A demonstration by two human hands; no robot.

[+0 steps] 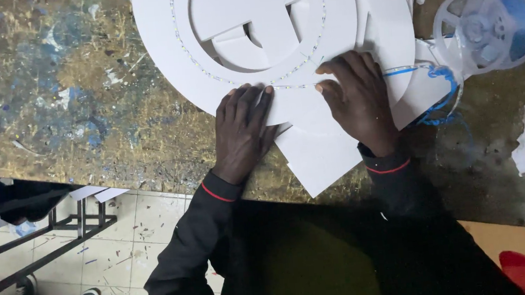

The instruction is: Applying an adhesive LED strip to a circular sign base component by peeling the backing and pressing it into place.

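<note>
Both hands (245,127) (356,98) press LED strip (289,86).

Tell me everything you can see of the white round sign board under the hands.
The white round board lies flat on the paint-stained worktable, its top cut off by the frame. It looks like foam sheet: a wide outer ring around raised cut-out shapes in the middle. A thin strip of small lights follows the ring's inner edge. The left hand and right hand press palms down on its near rim, fingertips at the strip. Loose white offcuts lie beneath its near edge.
</note>
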